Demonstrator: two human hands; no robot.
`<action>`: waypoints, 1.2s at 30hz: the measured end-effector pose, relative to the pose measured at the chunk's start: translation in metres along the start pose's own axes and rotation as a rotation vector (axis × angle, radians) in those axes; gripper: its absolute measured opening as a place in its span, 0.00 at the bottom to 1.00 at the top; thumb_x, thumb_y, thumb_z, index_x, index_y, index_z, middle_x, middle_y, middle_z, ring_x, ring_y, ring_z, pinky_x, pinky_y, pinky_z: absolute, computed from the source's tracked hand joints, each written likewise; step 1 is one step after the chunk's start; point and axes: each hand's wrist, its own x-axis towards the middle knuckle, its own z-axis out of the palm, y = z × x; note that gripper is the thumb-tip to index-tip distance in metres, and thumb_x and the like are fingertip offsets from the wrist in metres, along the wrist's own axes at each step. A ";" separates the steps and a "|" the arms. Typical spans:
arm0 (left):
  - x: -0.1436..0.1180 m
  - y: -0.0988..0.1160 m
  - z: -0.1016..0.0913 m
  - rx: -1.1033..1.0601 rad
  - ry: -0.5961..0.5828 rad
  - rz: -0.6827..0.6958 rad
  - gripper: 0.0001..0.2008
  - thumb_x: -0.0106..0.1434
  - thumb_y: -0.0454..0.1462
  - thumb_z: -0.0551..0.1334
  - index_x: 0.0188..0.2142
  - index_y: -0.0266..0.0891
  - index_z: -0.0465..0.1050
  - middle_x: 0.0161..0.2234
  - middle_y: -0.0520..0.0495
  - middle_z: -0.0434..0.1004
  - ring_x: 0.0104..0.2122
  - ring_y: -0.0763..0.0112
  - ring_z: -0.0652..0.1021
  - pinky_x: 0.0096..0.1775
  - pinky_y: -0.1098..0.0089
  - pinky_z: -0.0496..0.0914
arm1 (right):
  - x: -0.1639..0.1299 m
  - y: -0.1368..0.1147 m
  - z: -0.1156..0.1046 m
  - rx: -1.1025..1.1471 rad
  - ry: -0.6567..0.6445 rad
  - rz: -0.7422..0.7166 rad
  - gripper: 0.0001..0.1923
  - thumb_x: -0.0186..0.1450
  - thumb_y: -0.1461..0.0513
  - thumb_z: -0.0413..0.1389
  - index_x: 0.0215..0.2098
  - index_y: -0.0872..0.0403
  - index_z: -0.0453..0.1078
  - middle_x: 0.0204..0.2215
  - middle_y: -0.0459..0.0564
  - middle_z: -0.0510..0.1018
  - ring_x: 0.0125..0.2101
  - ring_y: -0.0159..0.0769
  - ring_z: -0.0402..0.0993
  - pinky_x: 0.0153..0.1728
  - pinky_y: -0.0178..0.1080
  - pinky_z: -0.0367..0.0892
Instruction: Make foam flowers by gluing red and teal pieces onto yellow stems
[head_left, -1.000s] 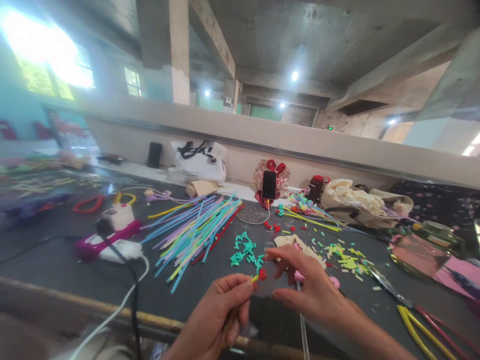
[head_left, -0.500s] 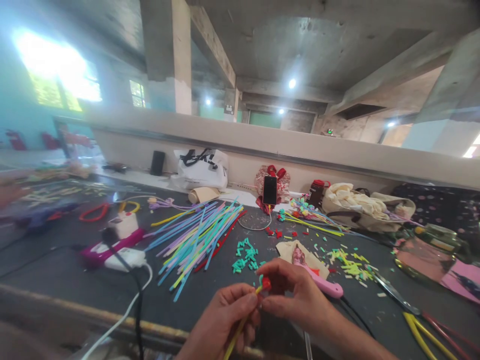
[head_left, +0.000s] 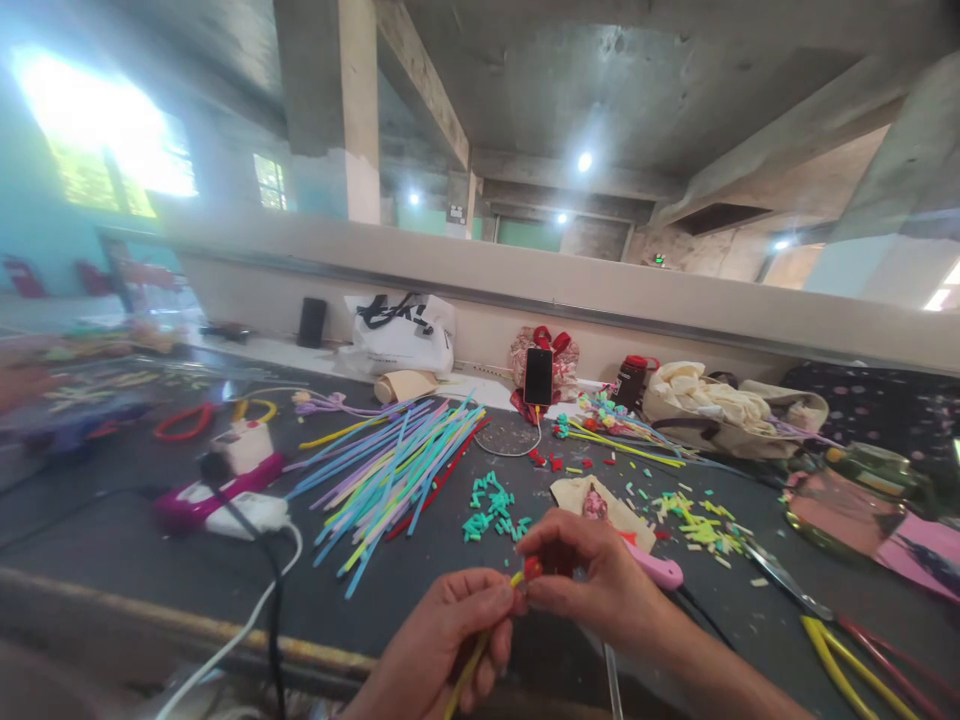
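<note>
My left hand is closed round a yellow pipe cleaner, its tip pointing up to the right. At that tip sits a small red piece, pinched between the thumb and fingers of my right hand. Both hands almost touch there, above the front of the dark table. Just beyond them lies a heap of short teal pieces. A pink glue gun rests behind my right hand on a beige sheet, its middle partly covered by the hand.
Long coloured pipe cleaners lie left of centre. A power strip with cables is further left. Yellow-green bits, scissors and a glass jar are on the right. A phone stands at the back.
My right fingers have closed in further over the red piece. A teal bit that showed above it is no longer visible. The view has shifted slightly.
</note>
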 end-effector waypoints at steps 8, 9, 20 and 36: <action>0.000 -0.002 0.003 0.037 0.020 0.069 0.10 0.50 0.39 0.61 0.19 0.34 0.66 0.10 0.56 0.65 0.07 0.85 0.61 0.10 0.84 0.51 | 0.002 0.000 -0.001 -0.091 -0.014 -0.027 0.08 0.51 0.69 0.54 0.30 0.55 0.67 0.22 0.41 0.69 0.21 0.25 0.62 0.20 0.28 0.57; -0.001 -0.002 0.005 0.041 0.037 0.087 0.10 0.50 0.39 0.61 0.19 0.34 0.65 0.10 0.56 0.65 0.07 0.86 0.61 0.10 0.84 0.51 | 0.002 0.000 -0.001 -0.106 -0.014 -0.032 0.07 0.51 0.69 0.54 0.29 0.55 0.67 0.21 0.41 0.68 0.20 0.25 0.62 0.20 0.28 0.56; 0.003 -0.004 0.010 0.129 0.151 0.178 0.11 0.48 0.41 0.62 0.22 0.37 0.63 0.11 0.54 0.69 0.07 0.82 0.64 0.09 0.84 0.53 | 0.004 0.002 0.001 -0.193 -0.015 -0.036 0.08 0.50 0.70 0.52 0.28 0.55 0.67 0.22 0.42 0.68 0.20 0.24 0.62 0.20 0.28 0.57; -0.004 0.004 0.013 0.179 0.294 0.305 0.10 0.44 0.40 0.64 0.20 0.36 0.66 0.12 0.56 0.69 0.08 0.82 0.65 0.11 0.81 0.55 | -0.002 -0.002 -0.003 -0.061 -0.052 -0.015 0.33 0.48 0.71 0.53 0.51 0.46 0.57 0.39 0.45 0.71 0.26 0.27 0.68 0.25 0.31 0.64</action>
